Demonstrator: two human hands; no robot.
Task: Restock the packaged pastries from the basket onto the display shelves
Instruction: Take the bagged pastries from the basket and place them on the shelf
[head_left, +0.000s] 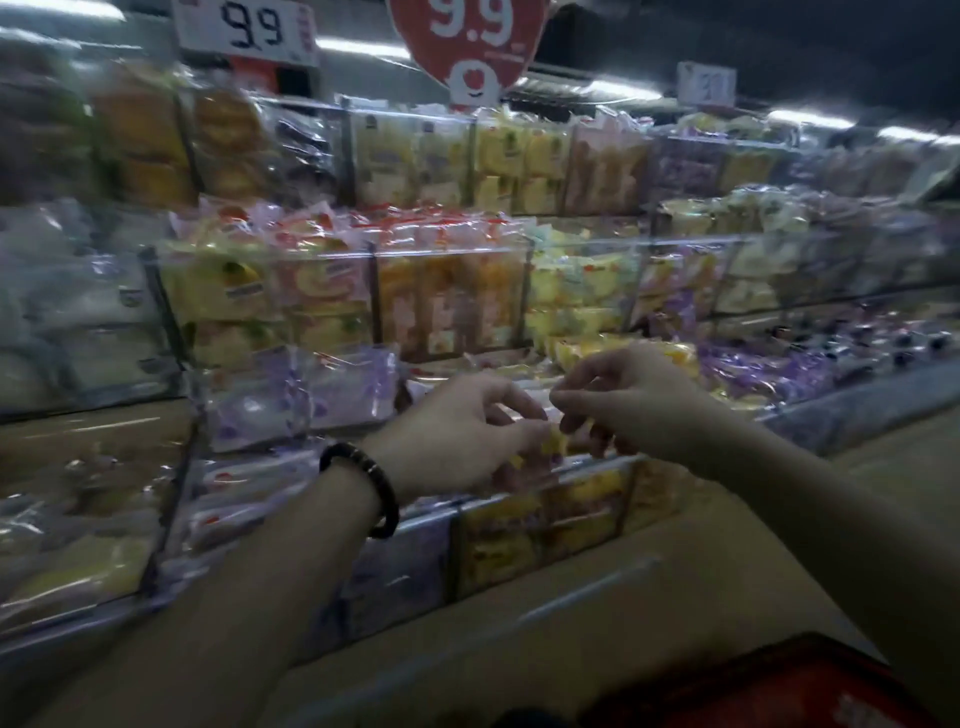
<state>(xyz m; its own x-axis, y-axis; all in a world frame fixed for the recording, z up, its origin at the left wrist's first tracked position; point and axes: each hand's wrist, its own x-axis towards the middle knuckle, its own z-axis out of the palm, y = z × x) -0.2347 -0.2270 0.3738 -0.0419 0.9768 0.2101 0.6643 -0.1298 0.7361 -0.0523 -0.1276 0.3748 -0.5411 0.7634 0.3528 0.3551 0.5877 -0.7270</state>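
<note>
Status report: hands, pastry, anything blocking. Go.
Left hand and right hand both pinching one yellow pastry packet. Packet held over front shelf bin, not placed. Red basket at lower right. No obstruction seen.

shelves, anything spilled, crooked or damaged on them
Nothing plainly spilled or damaged, though the frame is blurred. The red-and-white packets on the middle shelf heap above their clear bin front, looser than the stacked rows around them.

basket (779, 686) nearest, lower right | shelves (571, 243) behind | price sign (467, 31) above
</note>
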